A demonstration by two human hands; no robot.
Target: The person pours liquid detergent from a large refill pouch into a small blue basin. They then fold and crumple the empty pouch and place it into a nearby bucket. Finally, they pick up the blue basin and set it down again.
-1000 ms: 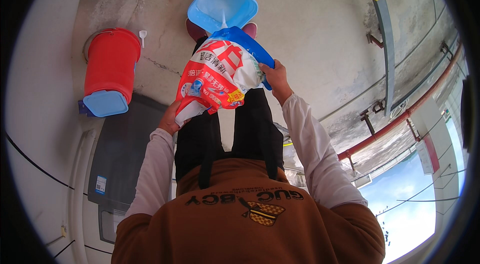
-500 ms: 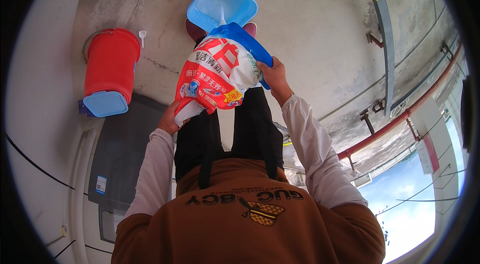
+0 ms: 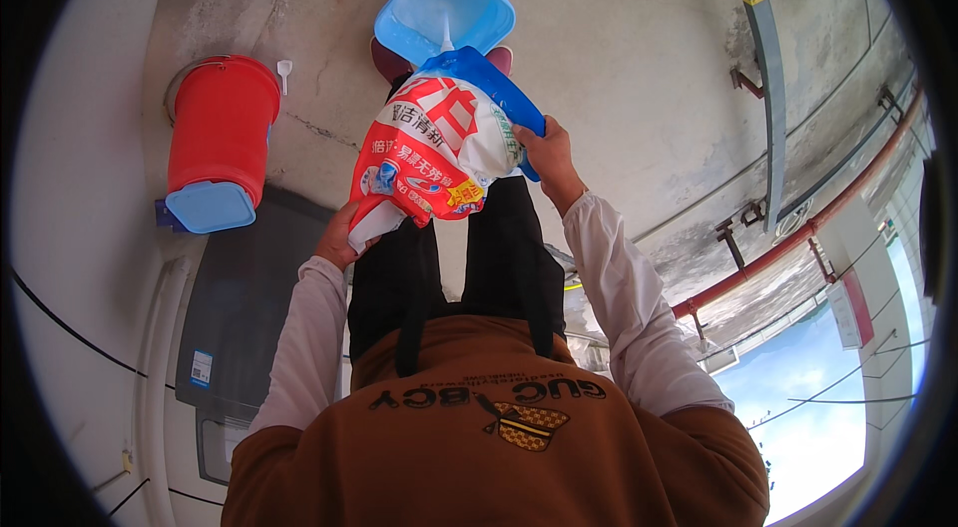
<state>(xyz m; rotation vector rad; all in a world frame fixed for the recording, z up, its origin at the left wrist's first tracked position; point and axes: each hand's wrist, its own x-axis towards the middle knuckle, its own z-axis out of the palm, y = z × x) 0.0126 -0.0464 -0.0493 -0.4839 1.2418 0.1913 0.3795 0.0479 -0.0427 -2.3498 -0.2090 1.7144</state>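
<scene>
Tilted over a light blue plastic container (image 3: pixel 489 3) is a red, white and blue bag of washing powder (image 3: pixel 424 143). White powder (image 3: pixel 446 31) streams from the bag's blue end into the container. My left hand (image 3: pixel 344 236) is closed on the bag's lower left corner. With my right hand (image 3: pixel 548 156) I grip its blue upper edge on the right. Parts of my fingers are hidden behind the bag. The container stands just beyond my shoes (image 3: pixel 389 60).
To the left stands a red bucket (image 3: pixel 222 123) with a wire handle, and a light blue lid or tub (image 3: pixel 212 207) beside it. A white scoop (image 3: pixel 284 76) lies on the concrete floor (image 3: pixel 619 18). A dark grey appliance (image 3: pixel 244 297) is at lower left; a red pipe (image 3: pixel 798 238) runs along the right.
Almost nothing differs. Powder keeps streaming from the bag, and both hands hold it in nearly the same place.
</scene>
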